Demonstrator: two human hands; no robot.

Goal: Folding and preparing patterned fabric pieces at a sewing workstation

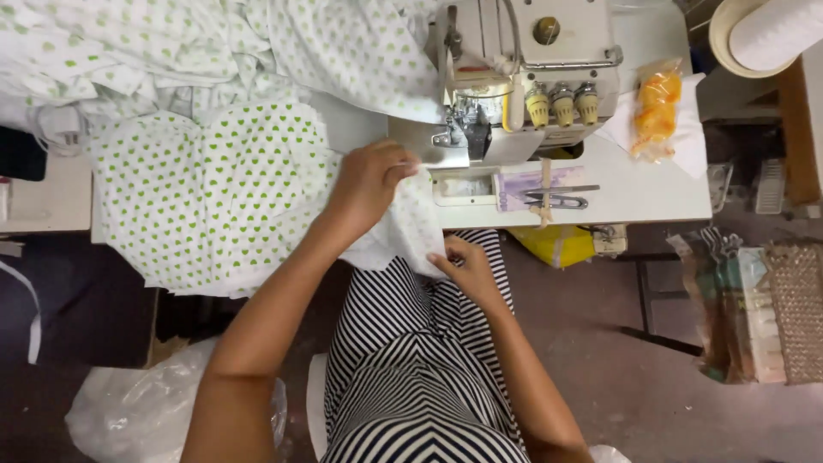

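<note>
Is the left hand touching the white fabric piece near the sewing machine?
Touching. The head view shows the left hand pressing on the white fabric piece, fingers on its top edge beside the sewing machine.

Even, soft light falls from above on my table (651, 193), bright enough that the white top and the pale cloth (214, 197) nearly wash out. The sewing machine (523, 69) at the far side shows mild glare on its upper face and casts only a faint shadow beneath its head. My left hand (367, 184) and right hand (467, 267) are evenly lit, their shadows weak. The floor (634, 386) near me sits much dimmer, and the near left corner falls almost to black. Detail is soft throughout, slightly smeared, and straight lines bend towards the edges on the far right.
</note>
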